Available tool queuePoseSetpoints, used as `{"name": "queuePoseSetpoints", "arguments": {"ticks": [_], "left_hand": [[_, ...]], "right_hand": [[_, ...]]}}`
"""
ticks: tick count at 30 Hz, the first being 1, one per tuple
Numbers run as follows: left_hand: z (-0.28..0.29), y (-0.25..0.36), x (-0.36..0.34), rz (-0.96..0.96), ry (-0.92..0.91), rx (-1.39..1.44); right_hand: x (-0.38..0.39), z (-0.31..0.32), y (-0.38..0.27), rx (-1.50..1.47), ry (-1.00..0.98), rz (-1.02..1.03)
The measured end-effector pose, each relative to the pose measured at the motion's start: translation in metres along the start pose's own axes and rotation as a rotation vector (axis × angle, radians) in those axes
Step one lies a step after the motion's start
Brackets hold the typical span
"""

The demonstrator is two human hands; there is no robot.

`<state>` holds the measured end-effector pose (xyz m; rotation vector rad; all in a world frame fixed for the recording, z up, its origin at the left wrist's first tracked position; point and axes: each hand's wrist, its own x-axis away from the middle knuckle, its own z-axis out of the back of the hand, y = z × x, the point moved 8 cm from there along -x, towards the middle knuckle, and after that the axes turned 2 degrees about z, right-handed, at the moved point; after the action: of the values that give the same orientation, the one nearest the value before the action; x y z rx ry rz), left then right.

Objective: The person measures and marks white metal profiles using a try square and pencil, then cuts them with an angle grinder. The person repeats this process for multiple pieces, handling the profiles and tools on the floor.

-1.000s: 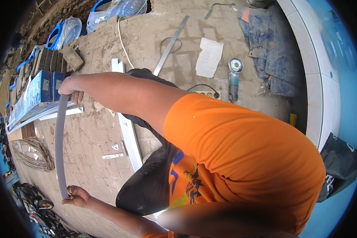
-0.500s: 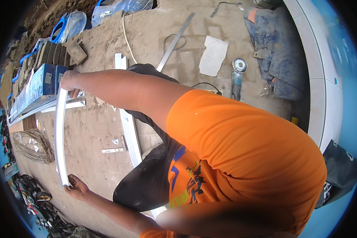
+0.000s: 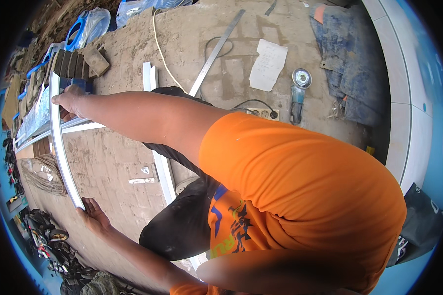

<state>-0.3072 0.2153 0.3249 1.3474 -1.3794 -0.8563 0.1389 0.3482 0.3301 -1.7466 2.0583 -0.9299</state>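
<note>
One long, slim strip (image 3: pixel 58 142) shines silvery white.

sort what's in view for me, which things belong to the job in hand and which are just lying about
Seems part of the job:
pale profile strip, gripped by the right hand, one end at the left hand
perhaps the white profile on the floor and the angle grinder

Apparently just lying about:
sheet of paper
coiled wire
blue cloth
motorcycle
</note>
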Motion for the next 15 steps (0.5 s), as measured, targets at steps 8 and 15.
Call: {"name": "queuePoseSetpoints", "arguments": {"ticks": [8, 15], "left_hand": [[-0.021, 0.060, 0.039, -0.196, 0.544, -0.571], [-0.146, 0.068, 0.067, -0.500, -0.072, -1.112]], "right_hand": [[0.026, -0.035, -0.001, 0.008, -0.131, 0.074], [0.105, -0.080, 0.012, 0.845, -0.352, 0.470]]}}
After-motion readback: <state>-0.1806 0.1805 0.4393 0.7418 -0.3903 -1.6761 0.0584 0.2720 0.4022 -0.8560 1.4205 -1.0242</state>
